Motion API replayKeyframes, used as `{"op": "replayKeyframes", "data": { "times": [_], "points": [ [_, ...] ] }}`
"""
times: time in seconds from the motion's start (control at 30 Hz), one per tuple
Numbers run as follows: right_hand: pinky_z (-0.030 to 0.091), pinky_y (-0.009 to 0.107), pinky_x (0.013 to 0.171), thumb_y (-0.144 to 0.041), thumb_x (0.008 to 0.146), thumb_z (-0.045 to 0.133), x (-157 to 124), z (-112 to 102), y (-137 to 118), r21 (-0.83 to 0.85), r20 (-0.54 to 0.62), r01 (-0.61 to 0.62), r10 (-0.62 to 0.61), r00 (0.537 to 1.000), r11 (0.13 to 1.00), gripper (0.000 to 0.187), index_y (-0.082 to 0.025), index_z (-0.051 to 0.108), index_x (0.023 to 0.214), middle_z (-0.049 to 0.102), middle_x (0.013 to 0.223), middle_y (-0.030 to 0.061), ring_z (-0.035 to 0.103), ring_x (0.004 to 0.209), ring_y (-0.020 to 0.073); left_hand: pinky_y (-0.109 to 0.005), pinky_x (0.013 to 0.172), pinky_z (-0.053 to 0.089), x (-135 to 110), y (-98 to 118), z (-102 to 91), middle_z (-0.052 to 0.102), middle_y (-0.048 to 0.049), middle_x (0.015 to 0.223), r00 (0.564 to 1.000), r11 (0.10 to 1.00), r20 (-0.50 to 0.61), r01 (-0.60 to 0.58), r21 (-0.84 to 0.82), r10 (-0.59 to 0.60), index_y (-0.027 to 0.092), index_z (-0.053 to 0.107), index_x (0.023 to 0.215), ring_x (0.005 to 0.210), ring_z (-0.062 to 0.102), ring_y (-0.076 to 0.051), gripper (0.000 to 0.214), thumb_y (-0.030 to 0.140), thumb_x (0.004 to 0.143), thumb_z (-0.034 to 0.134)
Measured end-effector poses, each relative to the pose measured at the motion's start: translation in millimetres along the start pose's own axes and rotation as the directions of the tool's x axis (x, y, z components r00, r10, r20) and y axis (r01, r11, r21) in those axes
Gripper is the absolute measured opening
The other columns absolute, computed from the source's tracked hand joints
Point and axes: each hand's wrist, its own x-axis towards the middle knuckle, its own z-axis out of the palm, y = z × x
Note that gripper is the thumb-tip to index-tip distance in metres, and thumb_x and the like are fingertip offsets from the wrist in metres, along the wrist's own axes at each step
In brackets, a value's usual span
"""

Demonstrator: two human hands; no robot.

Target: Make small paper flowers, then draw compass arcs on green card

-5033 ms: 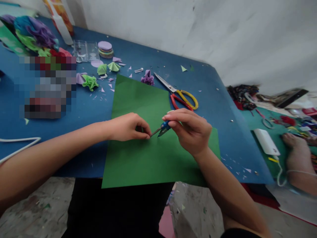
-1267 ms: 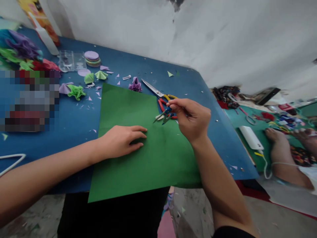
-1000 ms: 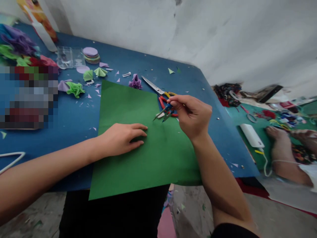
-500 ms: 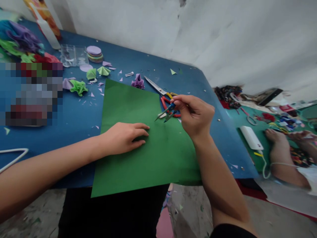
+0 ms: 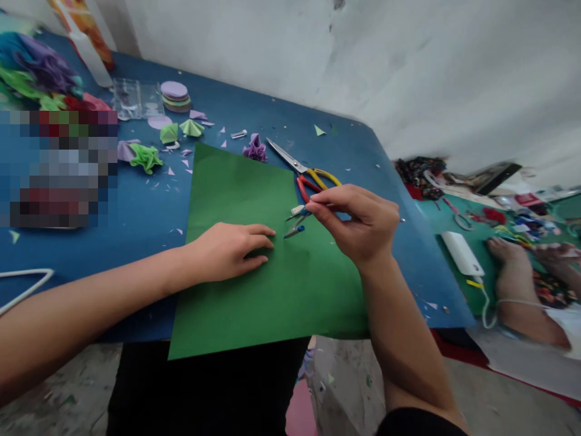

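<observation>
A large sheet of green paper lies on the blue table, its near edge hanging over the front. My left hand rests flat on it, fingers stretched out. Between the thumb and fingers of my right hand is a drawing compass, pinched near its top and tilted, with both legs pointing left over the paper. Whether its tips touch the sheet I cannot tell. Just beyond lie scissors with red and yellow handles, partly covered by my right hand. A folded purple paper flower sits beside the sheet's far edge.
Green folded paper pieces, scraps, a stack of paper circles and a clear plastic box lie at the back left. A white glue bottle leans behind. On the right, another person's arms rest near a white power bank.
My right hand has turned and shifted slightly, so the compass legs tilt further to the left. My left hand keeps its place on the paper.
</observation>
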Motion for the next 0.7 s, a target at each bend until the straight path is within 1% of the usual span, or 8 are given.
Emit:
{"op": "replayKeyframes", "data": {
  "times": [0.1,0.23,0.43,0.57,0.7],
  "points": [
    [0.055,0.024,0.053,-0.028,0.078,0.072,0,-4,1,-0.009,0.020,0.038,-0.038,0.999,0.999,0.002,-0.027,0.071,0.079,0.073,0.075,-0.0034,0.065,0.057,0.0113,-0.025,0.068,0.051,0,0,0.1,0.059,-0.0024,0.133,1.000,1.000,0.006,0.002,0.002,-0.002,0.022,0.064,0.109,0.089,0.069,-0.016,0.025,0.031,0.091,0.050],
    [0.057,0.024,0.058,-0.025,0.076,0.074,-1,-9,5,-0.018,0.008,0.082,-0.082,0.997,0.996,0.006,-0.028,0.072,0.081,0.074,0.076,-0.0037,0.068,0.061,0.0125,-0.025,0.068,0.050,-1,-1,0.8,0.059,-0.0018,0.132,1.000,1.000,-0.006,-0.001,0.007,0.001,0.022,0.065,0.109,0.085,0.069,-0.015,0.024,0.031,0.090,0.051],
    [0.058,0.025,0.065,-0.023,0.077,0.074,-2,-14,8,-0.028,0.013,0.054,-0.054,0.998,0.998,0.010,-0.030,0.073,0.084,0.075,0.080,-0.0048,0.071,0.069,0.0138,-0.025,0.067,0.051,-1,-1,-0.4,0.059,-0.0015,0.132,1.000,1.000,-0.005,-0.007,0.008,0.008,0.022,0.065,0.108,0.081,0.068,-0.014,0.024,0.031,0.091,0.050],
    [0.059,0.026,0.068,-0.019,0.077,0.074,-2,-16,10,-0.027,0.017,0.033,-0.032,0.999,0.999,0.014,-0.030,0.073,0.086,0.075,0.082,-0.0048,0.072,0.072,0.0143,-0.025,0.068,0.050,-1,-1,0.0,0.059,-0.0022,0.132,1.000,1.000,-0.005,-0.006,0.004,0.006,0.022,0.065,0.108,0.082,0.068,-0.014,0.025,0.031,0.091,0.050],
    [0.059,0.028,0.069,-0.019,0.082,0.068,-2,-16,9,0.008,0.059,0.008,-0.009,0.998,1.000,0.015,-0.030,0.073,0.089,0.075,0.084,-0.0044,0.072,0.074,0.0149,-0.025,0.068,0.050,-1,-2,1.7,0.059,-0.0032,0.131,1.000,1.000,-0.010,-0.006,-0.004,0.006,0.023,0.065,0.109,0.081,0.068,-0.014,0.025,0.031,0.091,0.050]
  ]
}}
